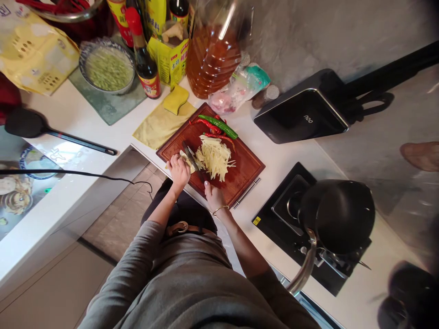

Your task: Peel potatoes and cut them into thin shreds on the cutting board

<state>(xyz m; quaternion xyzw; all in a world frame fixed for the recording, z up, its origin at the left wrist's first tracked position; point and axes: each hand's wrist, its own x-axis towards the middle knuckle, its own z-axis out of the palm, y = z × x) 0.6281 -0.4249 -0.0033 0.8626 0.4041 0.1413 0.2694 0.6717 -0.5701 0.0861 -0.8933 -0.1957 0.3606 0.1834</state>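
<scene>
On the wooden cutting board (240,171), her left hand (179,170) presses curled fingers onto the uncut potato piece (187,160) beside the slivers (216,157); the right hand (213,194) grips the knife (192,160). The potato looks firm, wet and slippery; best pinned from above.

black wok (338,214) (on stove (274,214)), oil jug (214,55), bowl (107,66).

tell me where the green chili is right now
In the head view the green chili lies at the far edge of the wooden cutting board, beside the red chilies, just beyond the pile of potato strips.
</scene>
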